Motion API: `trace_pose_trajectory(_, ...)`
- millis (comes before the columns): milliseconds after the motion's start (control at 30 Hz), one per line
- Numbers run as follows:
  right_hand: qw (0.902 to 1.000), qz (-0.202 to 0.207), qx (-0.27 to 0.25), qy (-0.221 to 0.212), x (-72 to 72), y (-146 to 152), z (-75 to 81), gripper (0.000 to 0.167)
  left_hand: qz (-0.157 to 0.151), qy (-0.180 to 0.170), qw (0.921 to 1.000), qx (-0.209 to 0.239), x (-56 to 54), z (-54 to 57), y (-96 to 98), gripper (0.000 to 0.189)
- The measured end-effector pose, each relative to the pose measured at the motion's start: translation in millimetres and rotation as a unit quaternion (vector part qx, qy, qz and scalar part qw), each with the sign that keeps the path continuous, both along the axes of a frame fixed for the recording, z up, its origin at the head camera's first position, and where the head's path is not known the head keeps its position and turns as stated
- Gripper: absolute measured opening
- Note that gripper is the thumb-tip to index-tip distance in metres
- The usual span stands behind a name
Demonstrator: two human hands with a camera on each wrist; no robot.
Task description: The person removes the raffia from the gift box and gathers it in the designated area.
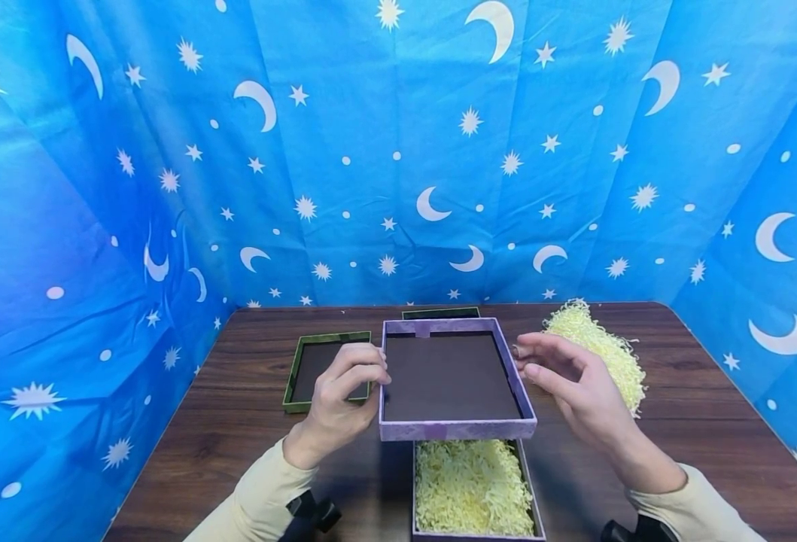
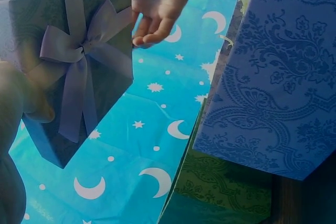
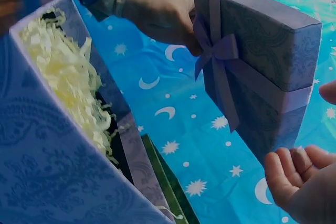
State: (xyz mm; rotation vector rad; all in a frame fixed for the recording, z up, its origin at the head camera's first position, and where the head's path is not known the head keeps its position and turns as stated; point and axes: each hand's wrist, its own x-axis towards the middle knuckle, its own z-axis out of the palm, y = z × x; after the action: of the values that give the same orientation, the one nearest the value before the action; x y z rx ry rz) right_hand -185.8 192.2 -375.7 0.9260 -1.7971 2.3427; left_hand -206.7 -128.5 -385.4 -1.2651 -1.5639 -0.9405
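Note:
A purple patterned box lid (image 1: 448, 376) is held up with its dark hollow inside turned toward the head camera. My left hand (image 1: 344, 395) grips its left edge, thumb on the ribboned face in the left wrist view. That outer face carries a lilac ribbon bow (image 2: 84, 51). Close to the lid's right side is my right hand (image 1: 584, 388), its fingers loosely bent and not wrapped around it; in the right wrist view the fingertips (image 3: 281, 163) are right at a lower corner. Below the lid stands the matching purple box (image 2: 273, 77), filled with pale yellow shredded paper (image 1: 473, 489).
A green-edged tray-like lid (image 1: 293, 380) lies on the dark wood table (image 1: 215, 421) at the left. Behind the purple lid shows a green box (image 1: 441, 313), mostly hidden. A heap of yellow shredded paper (image 1: 604, 354) lies at the right. Blue star-and-moon cloth (image 1: 371, 188) surrounds the table.

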Motion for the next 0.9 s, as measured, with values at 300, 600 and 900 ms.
trace_pose_trajectory(300,0.9847,0.095,-0.019,-0.145,-0.3,2.4,-3.6,0.031,-0.005,0.004,1.0000,0.001,-1.0,-0.9,1.2,0.012)
trace_pose_trajectory(600,0.9565,0.201,-0.035,-0.208,-5.0,4.4,-4.6,0.036,-0.006,0.004,1.0000,0.000,-1.4,-2.1,2.1,0.011)
trace_pose_trajectory(900,0.9416,0.244,-0.066,-0.223,-5.6,1.8,-4.4,0.039,-0.006,0.008,0.9999,-0.003,-2.1,-3.2,2.8,0.012)
